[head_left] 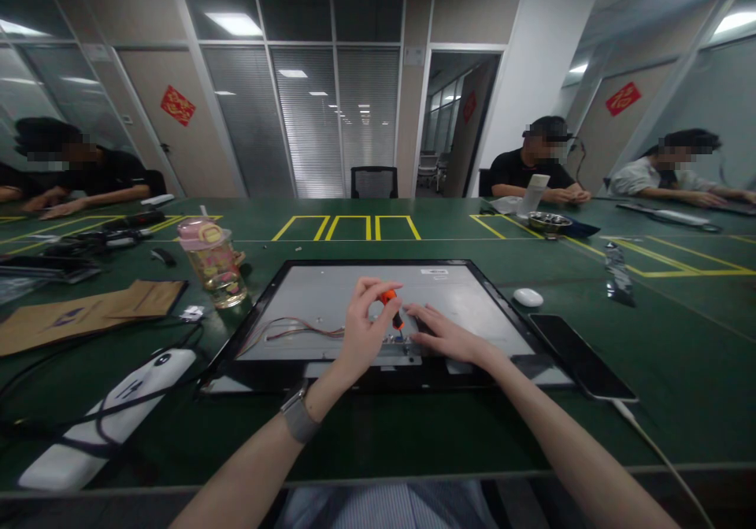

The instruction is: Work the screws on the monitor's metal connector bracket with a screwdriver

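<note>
My left hand (365,328) grips a short orange and black screwdriver (390,301) by its handle, fingers closed around it. The screwdriver's shaft points down at small parts (397,340) near the front edge of a flat display panel (307,289). The panel lies on its face, grey metal back up, within a black frame. My right hand (446,337) rests on the panel just right of the screwdriver tip, fingers stretched out and holding nothing visible. A bundle of thin wires (295,323) runs across the panel to the left of my left hand.
On the left stand a drink bottle (213,265) and a white power strip (127,403) with black cables, near a brown paper bag (88,316). A phone (579,352) and white earbud case (528,297) lie right. People sit across the green table (449,442).
</note>
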Demonstrator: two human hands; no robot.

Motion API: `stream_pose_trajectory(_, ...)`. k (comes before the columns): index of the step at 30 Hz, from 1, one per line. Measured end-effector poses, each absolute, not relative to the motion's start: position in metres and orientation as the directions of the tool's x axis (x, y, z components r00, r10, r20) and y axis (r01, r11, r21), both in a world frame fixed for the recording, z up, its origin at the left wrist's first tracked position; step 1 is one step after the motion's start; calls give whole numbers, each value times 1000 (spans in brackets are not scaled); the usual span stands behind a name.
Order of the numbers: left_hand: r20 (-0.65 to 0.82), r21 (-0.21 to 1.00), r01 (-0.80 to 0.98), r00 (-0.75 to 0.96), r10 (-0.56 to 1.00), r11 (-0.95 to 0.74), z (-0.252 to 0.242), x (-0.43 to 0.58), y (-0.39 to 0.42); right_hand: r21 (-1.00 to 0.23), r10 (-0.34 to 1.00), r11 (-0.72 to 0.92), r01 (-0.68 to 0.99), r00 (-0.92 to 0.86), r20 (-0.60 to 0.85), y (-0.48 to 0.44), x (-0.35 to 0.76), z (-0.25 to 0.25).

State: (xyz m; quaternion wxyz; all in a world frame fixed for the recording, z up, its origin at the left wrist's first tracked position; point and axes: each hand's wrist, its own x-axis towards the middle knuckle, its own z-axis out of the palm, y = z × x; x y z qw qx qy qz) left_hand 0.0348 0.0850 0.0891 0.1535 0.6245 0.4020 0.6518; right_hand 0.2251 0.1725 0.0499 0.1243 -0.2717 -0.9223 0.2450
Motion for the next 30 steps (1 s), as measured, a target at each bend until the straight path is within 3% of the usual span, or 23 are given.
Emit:
stream_pose_trajectory(8,640,767,193,-150,754,-613,91,35,83,-496,583,725,478,-809,72,172,225,51)
stream_pose_trajectory(15,678,724,299,-142,721,-622,92,35,84,-488,564,745,455,-820,97,169,225,53)
stream_pose_trajectory(30,629,775,173,-110,770,-608,95,37,83,-484,585,730,482,-807,78,172,226,48)
